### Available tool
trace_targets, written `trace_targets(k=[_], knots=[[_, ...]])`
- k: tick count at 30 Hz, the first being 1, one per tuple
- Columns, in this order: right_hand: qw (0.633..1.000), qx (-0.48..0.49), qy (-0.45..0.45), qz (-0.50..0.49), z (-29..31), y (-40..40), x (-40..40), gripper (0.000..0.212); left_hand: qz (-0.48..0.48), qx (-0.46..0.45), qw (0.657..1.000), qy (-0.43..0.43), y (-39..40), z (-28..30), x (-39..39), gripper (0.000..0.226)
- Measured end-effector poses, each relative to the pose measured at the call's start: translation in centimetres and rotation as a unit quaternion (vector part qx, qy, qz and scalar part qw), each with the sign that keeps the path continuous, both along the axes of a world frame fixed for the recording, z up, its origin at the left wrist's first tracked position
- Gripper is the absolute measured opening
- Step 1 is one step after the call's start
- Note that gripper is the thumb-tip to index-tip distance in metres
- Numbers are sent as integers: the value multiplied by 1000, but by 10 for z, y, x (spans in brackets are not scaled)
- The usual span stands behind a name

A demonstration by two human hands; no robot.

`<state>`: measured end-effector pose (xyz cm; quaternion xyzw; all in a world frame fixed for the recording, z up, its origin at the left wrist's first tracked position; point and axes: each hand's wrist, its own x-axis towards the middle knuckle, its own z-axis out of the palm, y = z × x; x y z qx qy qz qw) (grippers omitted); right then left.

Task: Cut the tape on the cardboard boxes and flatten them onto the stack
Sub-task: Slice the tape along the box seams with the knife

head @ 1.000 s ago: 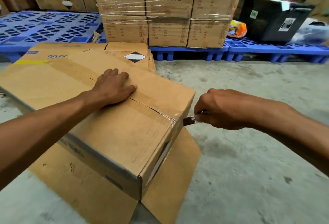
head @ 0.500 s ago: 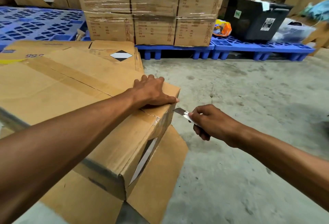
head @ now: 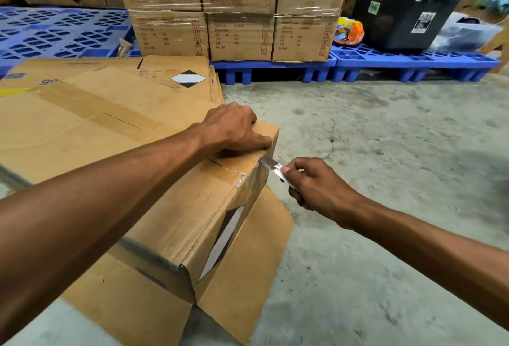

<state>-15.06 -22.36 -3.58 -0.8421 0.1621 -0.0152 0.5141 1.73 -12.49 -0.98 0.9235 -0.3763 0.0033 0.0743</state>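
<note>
Blade (head: 268,163) now touching box (head: 192,202), tip hidden

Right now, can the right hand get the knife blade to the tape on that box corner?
Probably yes: the right hand holds the knife with its blade at the box edge, just below the left hand.

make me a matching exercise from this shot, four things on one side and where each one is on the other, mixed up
Things:
1. left hand
2. blade
3. black crate
4. wrapped boxes

Places:
A. on the right blue pallet
B. pinched in the right hand, tip at the box's end
C. pressing on the box's top corner
D. stacked on the middle blue pallet

Pairs: 1-C, 2-B, 3-A, 4-D
</note>
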Motion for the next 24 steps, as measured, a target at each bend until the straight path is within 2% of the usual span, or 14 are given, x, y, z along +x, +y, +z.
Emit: trace_targets(k=[8, 11, 15, 18, 24], knots=[[998, -36, -3, 49, -1, -3, 2, 33, -6, -26, 1000, -14, 1, -4, 0, 64], [996, -79, -10, 47, -1, 0, 7, 37, -9, -29, 999, -15, 2, -3, 0, 65], [995, -76, -12, 57, 3, 1, 6, 35, -17, -25, 999, -18, 1, -5, 0, 63], [993, -109, -16, 41, 1, 9, 11, 33, -14, -30, 999, -18, 3, -6, 3, 63], [995, -79, -15, 60, -4, 9, 6, 37, -27, -26, 999, -28, 6, -6, 4, 63]])
